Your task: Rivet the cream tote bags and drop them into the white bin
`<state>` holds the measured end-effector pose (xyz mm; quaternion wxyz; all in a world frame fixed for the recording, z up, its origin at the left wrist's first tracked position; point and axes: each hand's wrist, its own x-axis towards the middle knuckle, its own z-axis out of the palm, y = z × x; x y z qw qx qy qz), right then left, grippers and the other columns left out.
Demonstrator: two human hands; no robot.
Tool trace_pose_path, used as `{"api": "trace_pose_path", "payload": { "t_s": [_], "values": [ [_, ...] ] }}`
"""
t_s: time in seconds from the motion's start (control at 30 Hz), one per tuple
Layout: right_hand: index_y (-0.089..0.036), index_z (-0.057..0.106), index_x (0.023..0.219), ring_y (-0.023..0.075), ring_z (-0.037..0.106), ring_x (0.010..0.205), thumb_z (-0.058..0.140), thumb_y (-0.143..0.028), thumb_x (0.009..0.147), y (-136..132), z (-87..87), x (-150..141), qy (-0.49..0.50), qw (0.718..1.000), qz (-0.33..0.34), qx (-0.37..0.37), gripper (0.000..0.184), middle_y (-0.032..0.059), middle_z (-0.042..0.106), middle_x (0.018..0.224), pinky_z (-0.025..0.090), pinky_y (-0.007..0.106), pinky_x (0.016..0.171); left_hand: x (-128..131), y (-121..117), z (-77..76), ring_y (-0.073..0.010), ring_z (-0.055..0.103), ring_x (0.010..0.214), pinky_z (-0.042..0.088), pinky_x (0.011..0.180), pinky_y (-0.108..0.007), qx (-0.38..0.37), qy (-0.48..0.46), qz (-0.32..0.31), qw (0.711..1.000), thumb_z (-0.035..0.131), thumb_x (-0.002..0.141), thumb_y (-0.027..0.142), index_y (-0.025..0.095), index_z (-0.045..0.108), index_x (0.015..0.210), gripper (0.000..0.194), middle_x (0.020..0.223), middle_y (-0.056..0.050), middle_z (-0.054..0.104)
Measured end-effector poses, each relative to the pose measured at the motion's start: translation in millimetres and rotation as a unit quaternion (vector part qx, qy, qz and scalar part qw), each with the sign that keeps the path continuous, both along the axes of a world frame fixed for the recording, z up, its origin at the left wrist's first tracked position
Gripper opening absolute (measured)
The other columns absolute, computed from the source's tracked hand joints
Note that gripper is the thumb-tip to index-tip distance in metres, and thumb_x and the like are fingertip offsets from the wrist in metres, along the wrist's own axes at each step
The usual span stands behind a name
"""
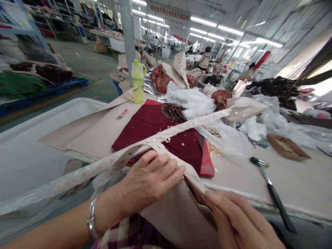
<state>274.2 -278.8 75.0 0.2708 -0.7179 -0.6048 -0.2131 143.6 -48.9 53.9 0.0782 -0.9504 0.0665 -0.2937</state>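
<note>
Left hand lay flat, fingers pressed together, pinning beige garment at lower centre of frame. Right hand pinched garment's edge, lower right. Studded strap stretched taut toward upper right; could likely slip or shed studs onto red cloth. Hammer near table edge might roll off.

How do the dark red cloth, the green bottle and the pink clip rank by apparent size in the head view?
1. Dark red cloth
2. Green bottle, though it stands farther back
3. Pink clip
</note>
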Motion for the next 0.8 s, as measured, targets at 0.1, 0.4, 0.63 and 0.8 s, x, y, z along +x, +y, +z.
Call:
{"api": "trace_pose_path", "payload": {
  "t_s": [0.1, 0.4, 0.63, 0.8],
  "values": [
    [-0.014, 0.067, 0.105, 0.0146, 0.067, 0.075, 0.050, -0.009, 0.100, 34, -35.2, 11, 0.020, 0.999, 0.036, -0.020, 0.019, 0.0065, 0.071, 0.086, 0.056, 0.024, 0.067, 14, 27, -29.8, -0.0220, 0.052, 0.109, 0.035, 0.092, -0.039, -0.005, 0.036, 0.004, 0.999, 0.033, 0.107, 0.022, 0.023, 0.063, 0.126, 0.035, 0.117, -0.001, 0.065],
    [-0.016, 0.068, 0.108, 0.0166, 0.062, 0.071, 0.042, -0.011, 0.102, 38, -75.9, 31, 0.106, 0.981, 0.051, -0.154, 0.028, 0.0051, 0.062, 0.081, 0.052, 0.027, 0.064, 6, 17, -45.6, -0.0253, 0.058, 0.111, 0.051, 0.086, -0.038, -0.084, 0.099, 0.010, 0.991, 0.022, 0.105, 0.019, 0.020, 0.059, 0.133, 0.046, 0.122, -0.009, 0.063],
    [-0.026, 0.069, 0.112, 0.0111, 0.069, 0.080, 0.048, -0.024, 0.104, 34, -54.0, 47, 0.268, 0.938, 0.054, -0.211, 0.022, -0.0006, 0.070, 0.092, 0.054, 0.019, 0.071, -2, 5, -55.9, -0.0354, 0.057, 0.128, 0.059, 0.088, -0.044, -0.091, 0.121, 0.030, 0.988, 0.023, 0.103, 0.021, 0.023, 0.060, 0.134, 0.048, 0.140, -0.023, 0.054],
    [-0.025, 0.070, 0.108, 0.0228, 0.072, 0.088, 0.048, -0.054, 0.099, -37, -53.0, 120, 0.125, 0.956, -0.221, -0.150, 0.039, 0.0049, 0.073, 0.105, 0.058, 0.031, 0.071, -6, 6, -58.2, -0.0338, 0.054, 0.133, 0.058, 0.087, -0.043, -0.087, 0.125, 0.035, 0.988, 0.024, 0.104, 0.020, 0.023, 0.061, 0.134, 0.048, 0.143, -0.023, 0.052]
  ]
}}
